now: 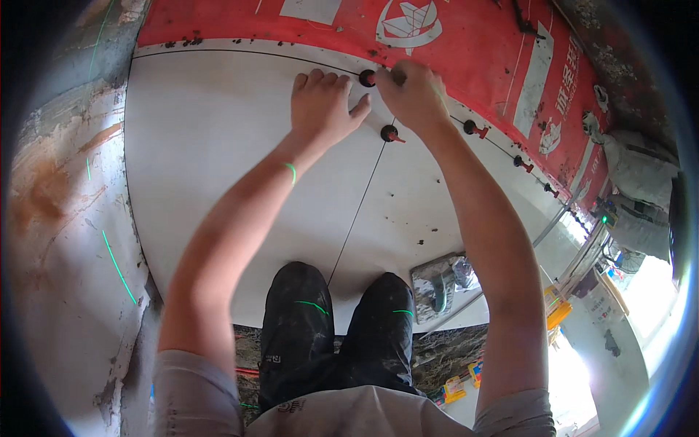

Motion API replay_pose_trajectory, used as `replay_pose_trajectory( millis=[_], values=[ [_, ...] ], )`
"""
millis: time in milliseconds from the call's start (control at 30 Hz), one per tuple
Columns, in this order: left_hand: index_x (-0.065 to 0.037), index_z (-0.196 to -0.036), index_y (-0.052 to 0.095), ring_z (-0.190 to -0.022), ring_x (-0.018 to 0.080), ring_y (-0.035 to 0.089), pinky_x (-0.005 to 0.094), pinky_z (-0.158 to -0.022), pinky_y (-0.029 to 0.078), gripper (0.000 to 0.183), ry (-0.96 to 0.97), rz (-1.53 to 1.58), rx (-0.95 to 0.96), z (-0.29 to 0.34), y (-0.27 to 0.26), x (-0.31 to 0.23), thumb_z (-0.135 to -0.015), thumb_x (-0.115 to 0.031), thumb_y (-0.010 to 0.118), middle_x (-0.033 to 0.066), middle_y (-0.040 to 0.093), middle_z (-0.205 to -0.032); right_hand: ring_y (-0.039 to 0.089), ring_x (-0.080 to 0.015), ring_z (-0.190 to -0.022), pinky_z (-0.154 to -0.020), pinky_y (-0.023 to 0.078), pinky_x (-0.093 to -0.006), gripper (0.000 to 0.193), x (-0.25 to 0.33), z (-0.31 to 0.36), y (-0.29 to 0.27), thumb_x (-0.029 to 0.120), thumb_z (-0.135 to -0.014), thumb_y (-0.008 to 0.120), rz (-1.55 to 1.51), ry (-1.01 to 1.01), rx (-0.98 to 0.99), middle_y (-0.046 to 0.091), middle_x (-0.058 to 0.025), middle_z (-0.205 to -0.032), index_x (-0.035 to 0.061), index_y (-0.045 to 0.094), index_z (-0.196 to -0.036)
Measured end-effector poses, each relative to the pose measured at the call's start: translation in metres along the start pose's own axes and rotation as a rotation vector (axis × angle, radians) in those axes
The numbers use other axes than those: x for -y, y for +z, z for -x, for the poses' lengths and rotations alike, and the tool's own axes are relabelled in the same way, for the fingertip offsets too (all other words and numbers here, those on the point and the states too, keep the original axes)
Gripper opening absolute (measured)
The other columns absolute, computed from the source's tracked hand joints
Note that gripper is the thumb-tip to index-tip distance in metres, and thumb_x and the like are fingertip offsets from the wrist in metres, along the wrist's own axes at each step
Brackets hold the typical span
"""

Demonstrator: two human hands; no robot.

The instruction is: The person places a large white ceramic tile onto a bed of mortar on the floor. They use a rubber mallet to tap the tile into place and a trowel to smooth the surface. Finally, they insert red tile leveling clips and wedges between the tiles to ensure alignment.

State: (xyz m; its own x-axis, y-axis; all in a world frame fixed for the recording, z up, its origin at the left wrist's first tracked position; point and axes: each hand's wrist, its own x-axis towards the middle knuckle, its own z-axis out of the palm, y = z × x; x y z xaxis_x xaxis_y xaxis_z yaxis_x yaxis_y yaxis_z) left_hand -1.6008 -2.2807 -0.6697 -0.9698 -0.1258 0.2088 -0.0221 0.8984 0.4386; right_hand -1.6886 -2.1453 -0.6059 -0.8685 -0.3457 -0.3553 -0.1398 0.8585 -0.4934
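Large white floor tiles point(218, 146) lie before me with a thin joint between them. At their far joint, my right hand point(415, 95) is closed, its thumb and fingers on the red handle of a black-and-red tile leveling clip point(366, 78). Left of that clip, my left hand point(320, 109) rests palm down on the tile near its far edge, thumb held apart and nothing in it. A second leveling clip point(391, 134) stands in the joint below my hands. More clips, one of them a red-handled clip point(476, 130), line the far joint to the right.
A red printed protective sheet point(480, 65) covers the floor beyond the joint. To the left rises a rough plastered wall point(65, 189) with green laser lines. A dirty tray-like object point(435, 288) lies beside my knee; grey bags point(641, 171) sit at far right.
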Motion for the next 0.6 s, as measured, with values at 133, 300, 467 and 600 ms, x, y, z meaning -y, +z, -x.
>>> replay_pose_trajectory(
  millis=[133, 300, 467, 600],
  values=[
    [-0.014, -0.068, 0.064, -0.075, 0.0255, 0.055, 0.0407, -0.069, 0.039, 0.014, -0.092, -0.080, -0.205, -0.010, 0.030, -0.013, -0.069, -0.027, 0.071, 0.0015, 0.061, -0.072, 0.067, -0.0384, -0.069, -0.067, 0.054, -0.0489, 0.039, 0.004, -0.010, 0.014, 0.040, -0.089, 0.057, 0.243, -0.015, 0.059, 0.068, -0.0188, -0.072, 0.0038, 0.067, -0.078],
    [-0.015, -0.069, 0.062, -0.083, 0.0277, 0.051, 0.0425, -0.076, 0.036, 0.013, -0.345, -0.109, -0.255, -0.010, 0.049, -0.040, -0.071, -0.027, 0.066, 0.0006, 0.059, -0.075, 0.064, -0.0391, -0.060, -0.059, 0.053, -0.0481, 0.040, -0.008, -0.003, 0.026, 0.039, -0.090, 0.057, 0.183, -0.193, -0.109, 0.065, -0.0197, -0.068, 0.0034, 0.063, -0.072],
    [-0.014, -0.078, 0.063, -0.088, 0.0299, 0.047, 0.0436, -0.078, 0.035, 0.014, -0.374, -0.117, -0.227, -0.007, 0.059, -0.045, -0.072, -0.027, 0.063, 0.0033, 0.058, -0.084, 0.062, -0.0384, -0.056, -0.053, 0.052, -0.0466, 0.036, -0.020, -0.005, 0.034, 0.030, -0.091, 0.059, 0.145, -0.352, -0.206, 0.062, -0.0183, -0.062, 0.0024, 0.059, -0.069],
    [-0.010, -0.080, 0.063, -0.092, 0.0301, 0.046, 0.0442, -0.085, 0.035, 0.018, -0.274, -0.123, -0.101, -0.007, 0.050, -0.045, -0.078, -0.028, 0.061, 0.0058, 0.056, -0.087, 0.061, -0.0358, -0.052, -0.051, 0.052, -0.0444, 0.035, -0.028, -0.010, 0.032, 0.028, -0.091, 0.059, 0.157, -0.448, -0.198, 0.059, -0.0167, -0.057, 0.0022, 0.060, -0.067]
  ],
)
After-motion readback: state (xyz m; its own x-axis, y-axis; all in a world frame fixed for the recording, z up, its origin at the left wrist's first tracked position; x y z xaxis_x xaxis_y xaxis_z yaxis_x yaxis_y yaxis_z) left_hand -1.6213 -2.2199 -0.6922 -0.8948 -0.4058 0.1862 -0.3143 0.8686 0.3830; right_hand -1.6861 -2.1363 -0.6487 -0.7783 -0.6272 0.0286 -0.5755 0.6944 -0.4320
